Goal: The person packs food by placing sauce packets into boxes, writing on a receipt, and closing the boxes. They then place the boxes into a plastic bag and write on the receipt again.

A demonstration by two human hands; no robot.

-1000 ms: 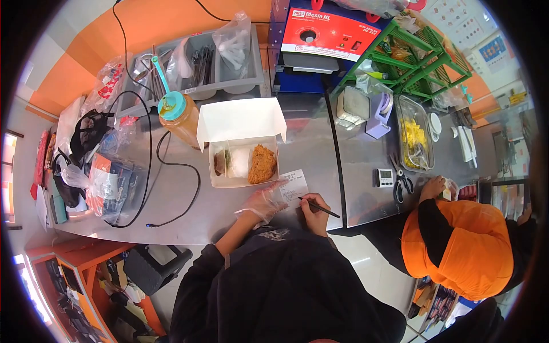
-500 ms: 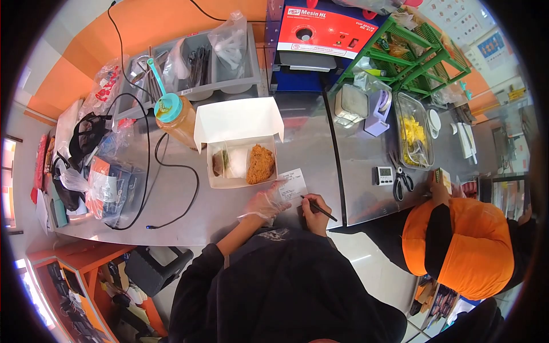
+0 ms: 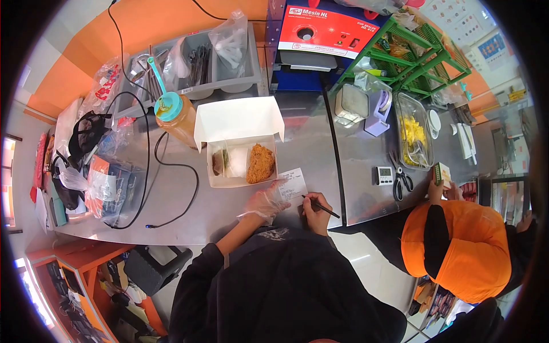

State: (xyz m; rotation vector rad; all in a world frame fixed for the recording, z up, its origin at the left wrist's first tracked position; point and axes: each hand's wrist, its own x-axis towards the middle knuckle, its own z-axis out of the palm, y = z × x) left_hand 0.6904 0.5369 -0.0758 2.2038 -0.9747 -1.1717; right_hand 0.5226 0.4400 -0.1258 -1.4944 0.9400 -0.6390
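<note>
A printed paper slip (image 3: 296,182) lies on the metal counter in front of me. My left hand (image 3: 263,204), in a clear plastic glove, rests flat with its fingers on the slip's left edge. In my right hand (image 3: 315,211) is a black pen (image 3: 327,210), its tip at the lower right part of the slip. Just beyond stands a white takeaway box (image 3: 239,119) with its lid up. Inside it are a piece of fried chicken (image 3: 261,163), white rice (image 3: 238,162) and a small darker portion (image 3: 219,162) at the left.
Left of the box stands a sauce jar (image 3: 182,123) with a turquoise lid; a black cable (image 3: 193,197) curls nearby. Behind are a grey cutlery tray (image 3: 197,90) and a cup sealer (image 3: 329,31). Scissors (image 3: 404,184) and a timer (image 3: 384,175) lie right. A co-worker in orange (image 3: 477,246) stands there.
My pen has shifted very slightly right and down along the slip, while my left hand stays put. At the right, the co-worker's hands have moved and the small item in them has turned.
</note>
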